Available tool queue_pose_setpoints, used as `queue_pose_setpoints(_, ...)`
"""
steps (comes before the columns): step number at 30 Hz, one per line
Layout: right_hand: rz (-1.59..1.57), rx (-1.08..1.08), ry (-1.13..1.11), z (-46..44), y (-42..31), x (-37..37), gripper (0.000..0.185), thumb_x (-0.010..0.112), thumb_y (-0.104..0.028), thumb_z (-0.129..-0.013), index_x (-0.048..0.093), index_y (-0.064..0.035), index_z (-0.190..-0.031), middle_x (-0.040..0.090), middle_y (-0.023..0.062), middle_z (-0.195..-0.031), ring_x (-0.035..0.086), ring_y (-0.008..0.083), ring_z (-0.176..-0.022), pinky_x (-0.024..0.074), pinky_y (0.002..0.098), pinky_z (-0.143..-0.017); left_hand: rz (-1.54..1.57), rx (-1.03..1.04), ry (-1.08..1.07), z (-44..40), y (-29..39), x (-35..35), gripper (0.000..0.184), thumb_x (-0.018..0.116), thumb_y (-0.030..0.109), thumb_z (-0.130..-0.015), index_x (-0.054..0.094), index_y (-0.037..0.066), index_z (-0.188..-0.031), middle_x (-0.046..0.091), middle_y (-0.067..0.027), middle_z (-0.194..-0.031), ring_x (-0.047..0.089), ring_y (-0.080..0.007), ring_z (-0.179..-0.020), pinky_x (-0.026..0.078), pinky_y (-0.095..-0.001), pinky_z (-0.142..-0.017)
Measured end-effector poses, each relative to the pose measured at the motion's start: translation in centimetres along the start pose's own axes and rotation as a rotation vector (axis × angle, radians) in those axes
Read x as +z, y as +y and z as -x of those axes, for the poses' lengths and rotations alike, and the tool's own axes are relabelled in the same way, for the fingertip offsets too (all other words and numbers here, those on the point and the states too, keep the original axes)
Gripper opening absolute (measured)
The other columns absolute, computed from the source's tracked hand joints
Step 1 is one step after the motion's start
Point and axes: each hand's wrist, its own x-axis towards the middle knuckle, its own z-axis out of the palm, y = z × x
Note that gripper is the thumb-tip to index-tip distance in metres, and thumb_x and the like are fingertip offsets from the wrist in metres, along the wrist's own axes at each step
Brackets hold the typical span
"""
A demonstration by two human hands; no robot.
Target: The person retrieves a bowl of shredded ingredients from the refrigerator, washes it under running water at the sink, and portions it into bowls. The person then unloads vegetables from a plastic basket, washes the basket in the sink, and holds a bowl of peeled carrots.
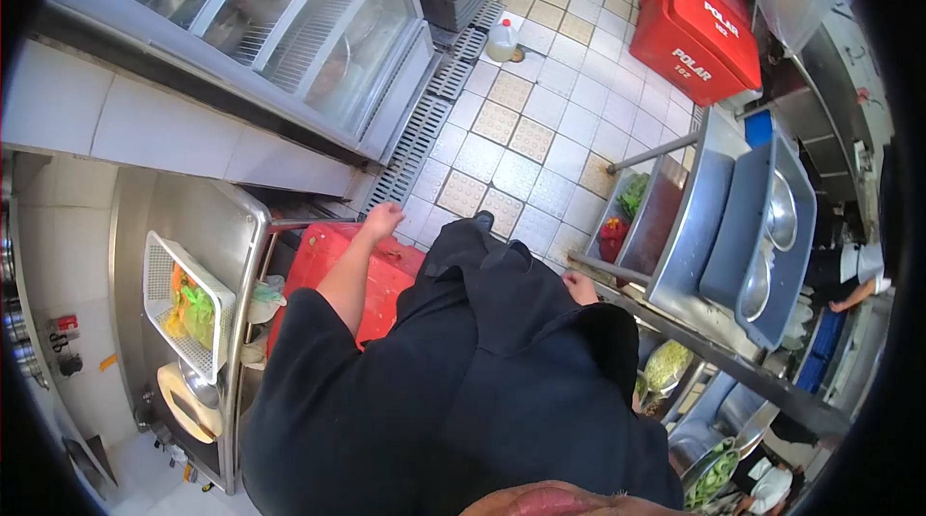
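My left hand (384, 221) hangs out ahead of my body with its fingers loosely curled and nothing seen in them. It is above the edge of a red cool box (318, 270) standing on the floor to my left. My right hand (581, 287) hangs by my dark apron (502, 299), closest to the rail of a metal counter (690, 217). Its fingers look curled in, with no object showing. One dark shoe (484, 220) shows on the tiles.
On the left, a white basket (224, 313) of vegetables sits on a metal table; a glass-door fridge (400, 53) stands beyond. Ahead are a floor drain (410, 154), a plastic jug (502, 40) and a red POLAR box (690, 34). A blue-grey tub (738, 236) with bowls is right; another person's hand (854, 296) shows.
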Motion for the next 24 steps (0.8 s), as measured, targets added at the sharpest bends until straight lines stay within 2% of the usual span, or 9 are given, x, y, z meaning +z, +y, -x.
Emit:
queue_pose_setpoints(2, 0.057, -0.111, 0.060, -2.9, -4.3, 0.2, 0.026, 0.063, -0.022, -0.088, 0.067, -0.0032, -0.105, 0.068, 0.0179, -0.087, 0.068, 0.0240, -0.087, 0.0502, 0.0337, -0.077, 0.089, -0.053, 0.044, -0.7, 3.1, -3.1, 0.037, 0.067, 0.030, -0.081, 0.068, 0.000, -0.102, 0.070, -0.0164, -0.092, 0.068, -0.0254, -0.083, 0.053, -0.0374, -0.073)
queue_pose_setpoints(5, -0.005, -0.154, 0.114, -4.3, -9.8, 2.0, 0.025, 0.061, -0.021, -0.086, 0.069, -0.0012, -0.100, 0.069, 0.0181, -0.087, 0.067, 0.0314, -0.085, 0.0504, 0.0376, -0.079, -0.004, -0.028, 0.143, -1.8, 2.6, -6.7, 0.031, 0.066, 0.021, -0.085, 0.065, -0.001, -0.108, 0.069, -0.0082, -0.090, 0.065, -0.0153, -0.074, 0.052, -0.0285, -0.068)
queue_pose_setpoints(8, -0.031, -0.287, -0.041, -6.5, -6.9, 1.5, 0.030, 0.063, -0.027, -0.087, 0.069, -0.0016, -0.100, 0.068, 0.0207, -0.089, 0.065, 0.0346, -0.091, 0.0495, 0.0394, -0.082, 0.193, -0.171, 0.211, -0.4, 2.1, -10.0, 0.033, 0.066, 0.021, -0.086, 0.064, 0.002, -0.113, 0.068, -0.0072, -0.094, 0.065, -0.0164, -0.077, 0.053, -0.0299, -0.067)
queue_pose_setpoints(12, 0.248, -0.088, 0.095, -8.2, -3.9, 0.8, 0.034, 0.065, -0.035, -0.085, 0.070, -0.0051, -0.100, 0.067, 0.0215, -0.091, 0.063, 0.0377, -0.095, 0.0482, 0.0417, -0.084, 0.370, -0.203, 0.400, 1.9, 1.2, -14.4, 0.036, 0.064, 0.020, -0.088, 0.060, 0.003, -0.119, 0.067, -0.0065, -0.098, 0.065, -0.0148, -0.078, 0.051, -0.0292, -0.061)
queue_pose_setpoints(16, 0.241, -0.131, 0.179, -7.6, -3.3, 0.0, 0.031, 0.065, -0.037, -0.085, 0.070, -0.0091, -0.098, 0.061, 0.0209, -0.103, 0.057, 0.0384, -0.105, 0.0443, 0.0439, -0.091, 0.485, -0.018, 0.802, 2.3, 3.1, -22.0, 0.036, 0.063, 0.018, -0.088, 0.056, 0.001, -0.119, 0.063, -0.0049, -0.092, 0.062, -0.0126, -0.078, 0.047, -0.0275, -0.062)
queue_pose_setpoints(17, 0.234, -0.145, 0.180, -7.0, -3.4, -0.6, 0.031, 0.065, -0.037, -0.085, 0.070, -0.0088, -0.098, 0.059, 0.0207, -0.106, 0.056, 0.0382, -0.106, 0.0434, 0.0439, -0.093, 0.468, 0.050, 0.890, 2.4, 4.5, -24.6, 0.038, 0.066, 0.017, -0.086, 0.056, -0.005, -0.117, 0.063, -0.0123, -0.097, 0.061, -0.0182, -0.085, 0.048, -0.0316, -0.078)
queue_pose_setpoints(19, 0.224, -0.171, 0.182, -6.4, -3.5, -1.8, 0.031, 0.064, -0.036, -0.085, 0.070, -0.0085, -0.098, 0.057, 0.0205, -0.108, 0.055, 0.0379, -0.107, 0.0426, 0.0438, -0.094, 0.252, 0.097, 1.119, 3.1, 9.1, -29.0, 0.042, 0.067, 0.018, -0.086, 0.053, -0.005, -0.118, 0.062, -0.0132, -0.103, 0.060, -0.0197, -0.094, 0.047, -0.0324, -0.083)
queue_pose_setpoints(21, 0.205, -0.165, 0.169, -6.7, -3.7, -2.3, 0.030, 0.065, -0.035, -0.085, 0.069, -0.0084, -0.098, 0.057, 0.0204, -0.109, 0.055, 0.0378, -0.106, 0.0427, 0.0437, -0.094, 0.326, 0.283, 1.369, 4.4, 16.3, -31.0, 0.046, 0.069, 0.016, -0.086, 0.049, -0.006, -0.120, 0.061, -0.0135, -0.105, 0.058, -0.0214, -0.100, 0.045, -0.0325, -0.089)
queue_pose_setpoints(24, 0.180, -0.132, 0.150, -7.6, -3.8, -2.8, 0.030, 0.065, -0.034, -0.084, 0.069, -0.0082, -0.098, 0.057, 0.0202, -0.109, 0.056, 0.0376, -0.106, 0.0428, 0.0435, -0.094, 0.377, 0.543, 1.463, 3.2, 19.5, -34.7, 0.049, 0.071, 0.013, -0.085, 0.047, -0.008, -0.122, 0.062, -0.0138, -0.107, 0.058, -0.0225, -0.100, 0.045, -0.0323, -0.090)
